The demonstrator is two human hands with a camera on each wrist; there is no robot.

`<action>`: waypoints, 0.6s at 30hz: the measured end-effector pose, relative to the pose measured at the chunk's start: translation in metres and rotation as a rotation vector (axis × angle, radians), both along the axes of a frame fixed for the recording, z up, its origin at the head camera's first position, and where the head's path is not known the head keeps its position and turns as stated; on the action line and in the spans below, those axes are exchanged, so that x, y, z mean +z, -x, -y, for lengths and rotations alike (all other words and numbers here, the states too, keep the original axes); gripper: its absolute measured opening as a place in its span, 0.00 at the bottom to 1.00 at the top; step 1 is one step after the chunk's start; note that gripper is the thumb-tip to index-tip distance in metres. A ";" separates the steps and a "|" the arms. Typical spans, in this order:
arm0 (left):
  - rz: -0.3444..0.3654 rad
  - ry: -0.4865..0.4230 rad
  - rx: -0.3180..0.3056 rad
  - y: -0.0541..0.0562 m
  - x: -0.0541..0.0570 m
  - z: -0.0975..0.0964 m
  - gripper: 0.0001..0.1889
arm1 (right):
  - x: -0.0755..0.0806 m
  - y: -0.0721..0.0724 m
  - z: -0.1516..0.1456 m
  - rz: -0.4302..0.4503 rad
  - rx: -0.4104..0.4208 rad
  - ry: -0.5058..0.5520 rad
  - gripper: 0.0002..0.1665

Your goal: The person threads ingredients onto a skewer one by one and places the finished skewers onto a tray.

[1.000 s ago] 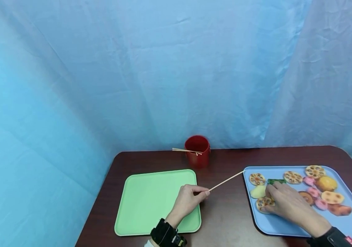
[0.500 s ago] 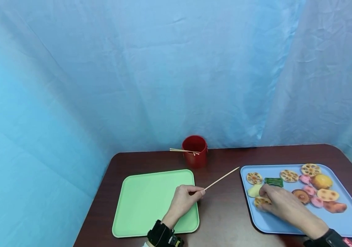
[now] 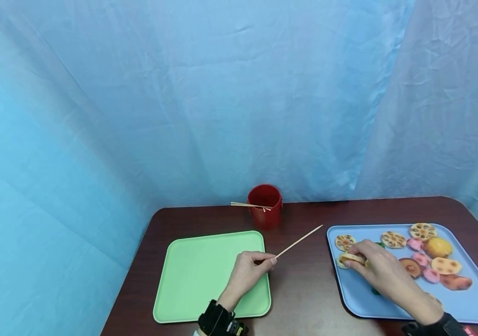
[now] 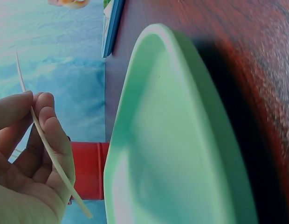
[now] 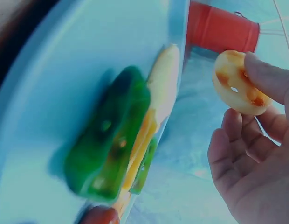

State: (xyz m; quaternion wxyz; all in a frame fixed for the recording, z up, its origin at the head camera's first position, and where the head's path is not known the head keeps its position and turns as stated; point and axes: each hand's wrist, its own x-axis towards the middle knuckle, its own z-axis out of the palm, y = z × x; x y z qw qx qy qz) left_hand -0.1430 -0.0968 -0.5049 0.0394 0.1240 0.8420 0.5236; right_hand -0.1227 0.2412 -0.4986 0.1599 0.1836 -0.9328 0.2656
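My left hand (image 3: pixel 248 275) pinches a thin wooden skewer (image 3: pixel 299 241) between thumb and fingers over the green tray's right edge. The skewer's pointed tip slants up and to the right; in the left wrist view its blunt end (image 4: pixel 84 207) sticks out below the fingers. Over the left part of the blue tray (image 3: pixel 415 308), my right hand (image 3: pixel 385 270) holds a toy lotus root slice (image 5: pixel 238 84) by its edge, thumb on one face. Close by on that tray lie a green pepper piece (image 5: pixel 109 135) and a pale oval slice (image 5: pixel 164 79). My hand hides part of the tray.
A green tray (image 3: pixel 205 280) stands at the left. Behind it, a red cup (image 3: pixel 266 217) has several skewers (image 3: pixel 251 205) across its mouth. More toy food, including a yellow lemon-like piece (image 3: pixel 438 247), a mushroom slice (image 3: pixel 410 268) and pink pieces (image 3: pixel 421 259), fills the blue tray's right side.
My right hand has taken hold of the lotus root slice from the blue tray's left side and raised it, tilting it on edge. My left hand keeps its pinch on the skewer, hardly moving.
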 end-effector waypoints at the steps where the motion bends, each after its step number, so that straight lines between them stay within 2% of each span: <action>1: 0.000 -0.003 -0.003 0.000 0.000 0.000 0.09 | 0.001 0.000 0.001 -0.010 -0.011 0.018 0.16; 7: -0.018 0.006 -0.016 -0.003 0.003 0.001 0.09 | 0.008 0.001 0.012 0.010 -0.100 0.084 0.13; 12: -0.046 0.037 -0.009 -0.006 0.003 0.003 0.09 | 0.014 0.003 0.022 0.029 -0.145 0.192 0.10; 18: -0.060 0.032 0.000 -0.010 0.001 0.005 0.08 | 0.021 0.006 0.030 0.113 -0.213 0.290 0.19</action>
